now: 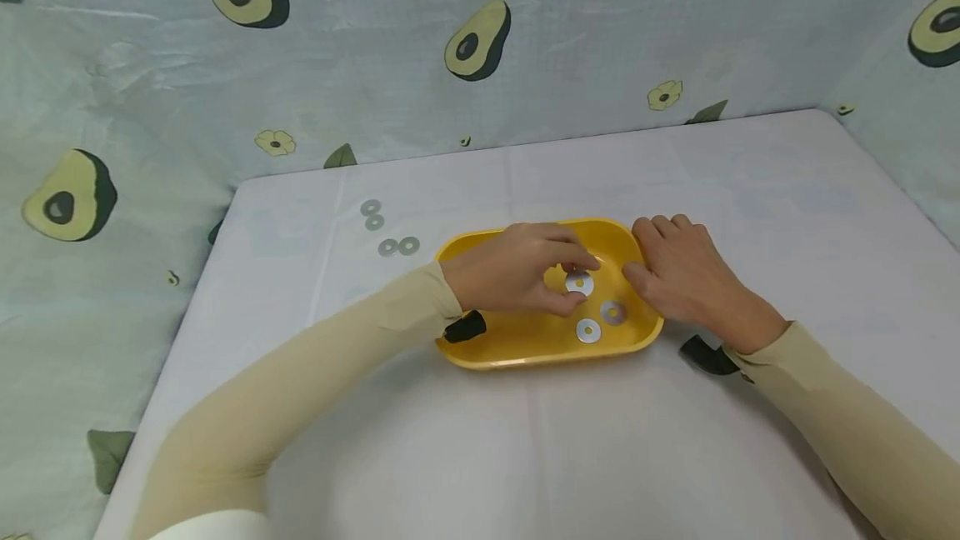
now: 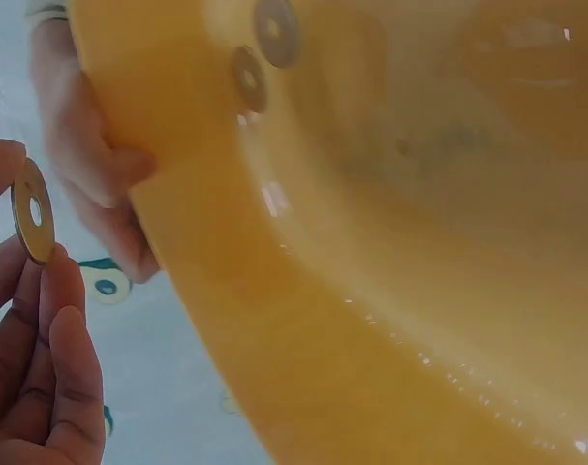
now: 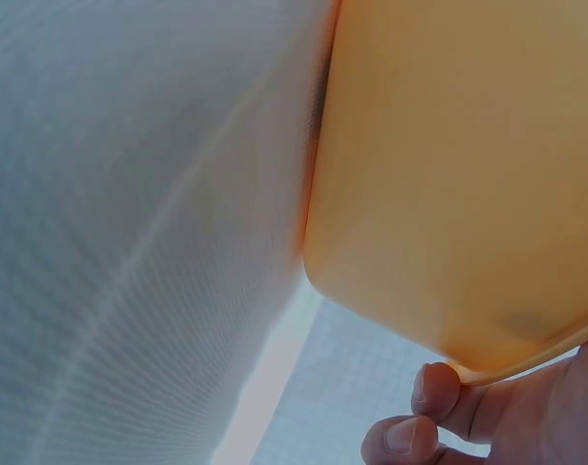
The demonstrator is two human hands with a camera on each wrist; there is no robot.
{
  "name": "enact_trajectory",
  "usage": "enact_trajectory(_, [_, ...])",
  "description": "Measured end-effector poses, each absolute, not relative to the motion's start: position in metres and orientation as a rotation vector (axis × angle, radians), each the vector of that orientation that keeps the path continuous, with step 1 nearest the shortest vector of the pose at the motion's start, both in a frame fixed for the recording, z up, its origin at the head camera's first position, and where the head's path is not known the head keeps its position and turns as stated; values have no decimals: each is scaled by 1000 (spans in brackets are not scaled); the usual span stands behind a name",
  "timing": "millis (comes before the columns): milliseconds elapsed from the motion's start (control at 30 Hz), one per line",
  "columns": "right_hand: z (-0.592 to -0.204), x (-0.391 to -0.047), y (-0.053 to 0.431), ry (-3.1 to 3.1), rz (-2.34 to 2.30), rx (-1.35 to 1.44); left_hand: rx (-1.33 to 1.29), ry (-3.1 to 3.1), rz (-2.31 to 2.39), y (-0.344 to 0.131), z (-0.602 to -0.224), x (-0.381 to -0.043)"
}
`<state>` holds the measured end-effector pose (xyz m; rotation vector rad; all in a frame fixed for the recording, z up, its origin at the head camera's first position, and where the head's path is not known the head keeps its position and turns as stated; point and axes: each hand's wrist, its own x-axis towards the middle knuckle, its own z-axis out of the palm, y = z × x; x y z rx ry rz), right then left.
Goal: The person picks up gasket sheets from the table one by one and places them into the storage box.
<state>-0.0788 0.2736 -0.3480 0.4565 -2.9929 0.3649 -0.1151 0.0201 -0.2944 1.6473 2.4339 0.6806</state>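
Note:
Over the yellow tray (image 1: 517,352), my left hand (image 1: 525,269) pinches a flat metal washer (image 1: 579,282) between thumb and fingertips. The left wrist view shows this washer (image 2: 22,199) edge-tilted, its rim held from both sides. Two more washers lie on the tray floor: a silvery one (image 1: 588,330) and a duller one (image 1: 612,312) beside it. My right hand (image 1: 682,277) grips the tray's right end, thumb over the inside of the rim. In the right wrist view, curled fingers (image 3: 437,392) of that hand sit under the tray's rim, against its outer wall (image 3: 448,174).
Several grey washers (image 1: 387,247) lie on the white tabletop (image 1: 450,457), left of the tray and toward the back. An avocado-print cloth (image 1: 375,48) hangs behind the table and along its sides. A dark wrist-camera piece (image 1: 465,327) on the left sleeve overlaps the tray's left end.

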Motion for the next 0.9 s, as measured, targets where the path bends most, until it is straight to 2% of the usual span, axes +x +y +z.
enact_trajectory(433, [-347, -81, 270, -2926, 348, 508, 1595, 2405, 506, 44, -326, -142])
enact_trajectory(900, [-351, -78, 274, -2928, 363, 496, 1623, 2319, 365, 68, -341, -150])
